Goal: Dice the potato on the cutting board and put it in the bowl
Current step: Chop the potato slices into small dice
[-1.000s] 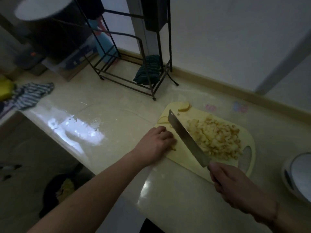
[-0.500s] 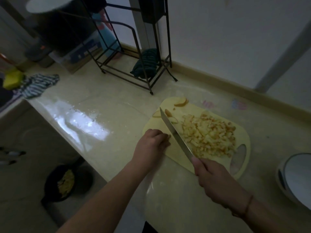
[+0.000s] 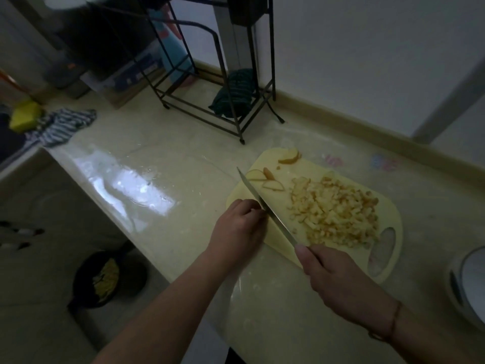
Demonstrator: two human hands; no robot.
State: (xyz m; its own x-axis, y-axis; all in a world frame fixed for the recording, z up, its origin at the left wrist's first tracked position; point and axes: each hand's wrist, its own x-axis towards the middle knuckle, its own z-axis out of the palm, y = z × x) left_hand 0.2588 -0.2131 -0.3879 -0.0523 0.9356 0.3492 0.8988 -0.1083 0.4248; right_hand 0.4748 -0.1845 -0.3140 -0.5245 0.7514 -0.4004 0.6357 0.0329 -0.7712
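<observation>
Dimly lit, the glossy tabletop [image 3: 183,158] carries a cutting board [image 3: 265,235] near its front edge, heaped with diced potato [image 3: 336,214], the right hand [image 3: 338,282] gripping a knife [image 3: 265,206], the left hand [image 3: 238,229] curled over something hidden, a bowl [image 3: 469,282] cut off rightward.

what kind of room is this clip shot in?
Most likely a home kitchen. A glossy stone-look countertop carries a cutting board with diced potato, the right hand grips a kitchen knife, and a wire rack stands by the wall.
</observation>
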